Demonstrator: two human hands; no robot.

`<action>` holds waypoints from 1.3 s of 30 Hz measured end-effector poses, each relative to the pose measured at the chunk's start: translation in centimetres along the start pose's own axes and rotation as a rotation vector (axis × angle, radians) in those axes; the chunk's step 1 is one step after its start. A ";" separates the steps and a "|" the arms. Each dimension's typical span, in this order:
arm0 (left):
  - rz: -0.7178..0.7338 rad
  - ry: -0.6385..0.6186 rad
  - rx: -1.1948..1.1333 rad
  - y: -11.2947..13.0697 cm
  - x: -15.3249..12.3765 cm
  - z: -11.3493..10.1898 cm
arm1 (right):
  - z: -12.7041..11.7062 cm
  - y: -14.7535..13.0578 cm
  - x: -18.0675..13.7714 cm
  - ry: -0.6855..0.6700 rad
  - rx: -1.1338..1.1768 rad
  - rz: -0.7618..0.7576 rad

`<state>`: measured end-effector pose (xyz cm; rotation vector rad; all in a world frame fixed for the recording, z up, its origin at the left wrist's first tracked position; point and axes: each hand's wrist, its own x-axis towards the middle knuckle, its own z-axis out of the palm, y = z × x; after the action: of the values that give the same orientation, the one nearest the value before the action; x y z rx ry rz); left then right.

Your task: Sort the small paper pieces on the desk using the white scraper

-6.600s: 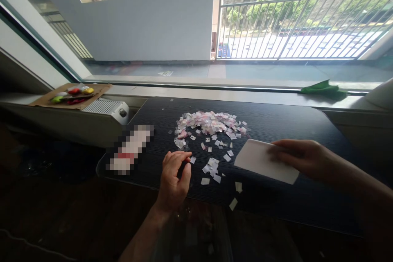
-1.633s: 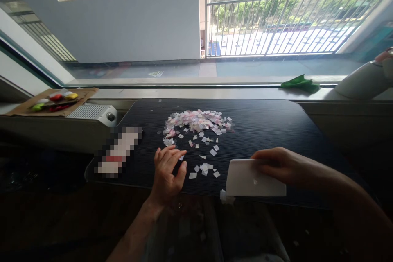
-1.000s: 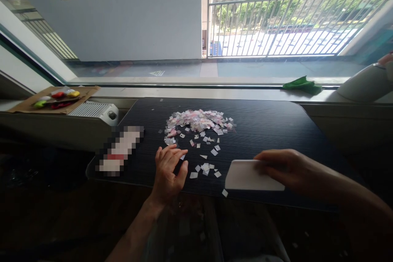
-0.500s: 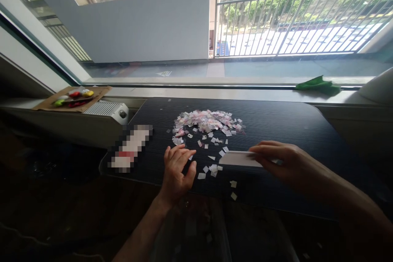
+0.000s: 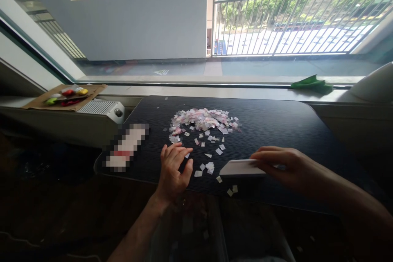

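Since half a second earlier, the white card (image 5: 241, 166) has been drawn nearer to the front edge of the dark table (image 5: 264, 120), and a single scrap (image 5: 219, 179) now lies just beside its lower left corner; the card is pinched between thumb and fingers by the right hand (image 5: 281, 163), while the left hand (image 5: 175, 168) is held loosely spread, with nothing seen gripped. Two pale scraps (image 5: 232, 190) are left close to the front edge; if the card were swept too far toward it, they could be tipped off. Whether the card's lower edge is pressed to the surface cannot be told; if it were raised, scraps could be passed over. Beyond the left fingertips, the heap of paper bits (image 5: 204, 119) could be scattered by a careless push.
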<state>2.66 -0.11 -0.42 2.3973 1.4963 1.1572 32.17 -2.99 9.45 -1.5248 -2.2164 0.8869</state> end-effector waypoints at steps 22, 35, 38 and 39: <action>-0.005 0.009 -0.008 -0.1 0.1 -0.1 | -0.9 4.4 -0.5 -0.153 0.160 0.329; -0.001 -0.003 0.002 -0.3 0.0 -0.1 | -0.7 3.7 -0.5 -0.129 0.238 0.330; 0.006 0.007 0.005 -0.3 0.0 -0.1 | -0.4 3.5 0.4 -0.124 0.214 0.318; 0.009 0.010 0.005 -0.3 0.0 -0.1 | -0.3 3.5 0.7 -0.138 0.209 0.312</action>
<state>2.37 0.04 -0.44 2.4079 1.4941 1.1710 34.60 -1.45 7.39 -1.7800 -1.9260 1.3081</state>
